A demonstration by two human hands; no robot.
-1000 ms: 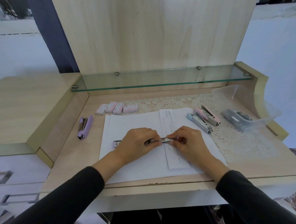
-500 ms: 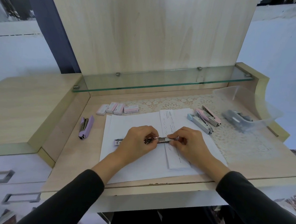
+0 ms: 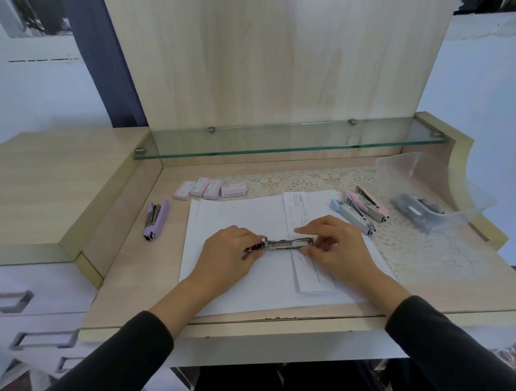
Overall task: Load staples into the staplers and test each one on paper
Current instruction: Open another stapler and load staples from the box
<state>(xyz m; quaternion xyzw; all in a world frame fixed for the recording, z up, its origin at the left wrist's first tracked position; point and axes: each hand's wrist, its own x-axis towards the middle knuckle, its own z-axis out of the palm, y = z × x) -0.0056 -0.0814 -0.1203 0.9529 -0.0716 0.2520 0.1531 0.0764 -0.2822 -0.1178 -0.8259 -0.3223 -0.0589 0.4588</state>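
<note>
An opened stapler [image 3: 287,244] lies flat on the white paper sheets [image 3: 233,221], its metal staple channel facing up. My left hand [image 3: 230,253] grips its left end, covering the handle part. My right hand [image 3: 332,246] pinches the channel's right end with the fingertips. A narrow folded paper strip [image 3: 309,278] with several staple marks lies under my right hand. A purple stapler [image 3: 156,220] rests left of the sheets. A blue stapler [image 3: 353,215] and a pink stapler [image 3: 369,203] lie at the right. Several small staple boxes [image 3: 210,189] sit in a row behind the paper.
A clear plastic bin [image 3: 464,191] at the right back holds a grey stapler [image 3: 414,207]. A lace mat [image 3: 406,245] covers the desk's right part. A glass shelf [image 3: 285,142] overhangs the back. A raised wooden cabinet top [image 3: 44,180] stands to the left.
The stapler's metal channel is more exposed between my hands now, and my right fingers have shifted to its right tip. Nothing else on the desk moved.
</note>
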